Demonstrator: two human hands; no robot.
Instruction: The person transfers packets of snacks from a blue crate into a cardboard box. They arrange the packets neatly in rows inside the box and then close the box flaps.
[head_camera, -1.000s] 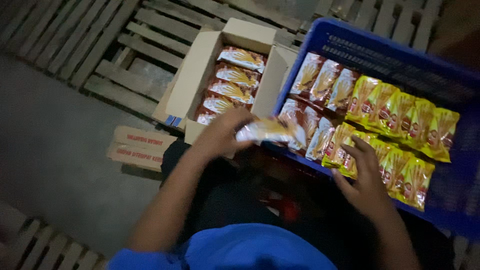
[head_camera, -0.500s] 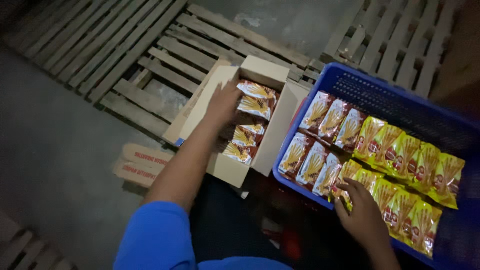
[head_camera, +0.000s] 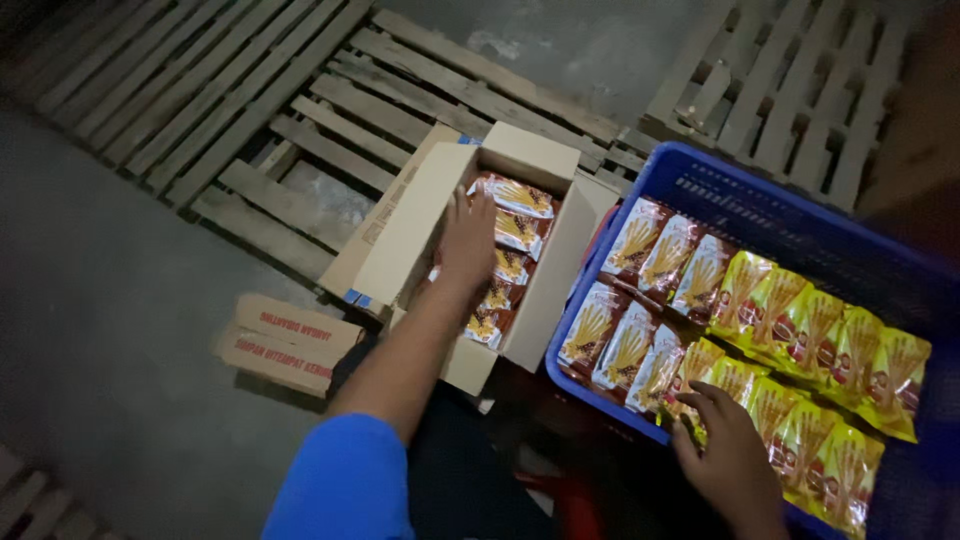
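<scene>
Left hand (head_camera: 468, 240) has pressed flat onto red packets (head_camera: 510, 228) in the cardboard box (head_camera: 420, 225); right hand (head_camera: 728, 450) grips yellow packets (head_camera: 800, 420).

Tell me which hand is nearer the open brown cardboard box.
Left. The left hand is inside the open brown cardboard box, resting on the red snack packets. The right hand is apart from it, at the blue plastic crate.

A single head-worn camera looks steeply down from close above the person's lap, facing forward over an open cardboard box (head_camera: 520, 160), a blue crate (head_camera: 700, 180) and wooden pallets (head_camera: 250, 90) beyond.
</scene>
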